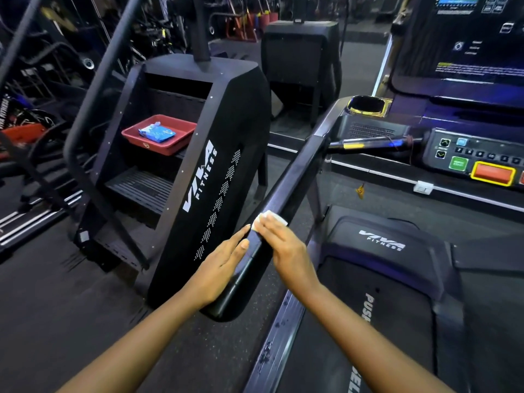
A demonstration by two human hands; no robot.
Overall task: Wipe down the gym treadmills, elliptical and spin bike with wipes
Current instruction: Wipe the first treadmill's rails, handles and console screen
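Floor (56, 293): dark speckled rubber under both arms.
Stair climber (215, 154): matte black, boxy, beyond the left hand.
Treadmill (397, 279): smooth black hood, right of the right hand.
Handrail (295, 177): glossy black bar between the hands.
Left hand (224, 265): straight fingers flat against handrail.
Right hand (283, 245): extended fingers pressing wipe.
Wipe (273, 216): white, folded, on handrail under right fingertips.

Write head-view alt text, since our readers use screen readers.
A right hand presses a white wipe on a treadmill's black handrail; the left hand rests flat against it. A red tray with a blue packet sits on the neighbouring machine.
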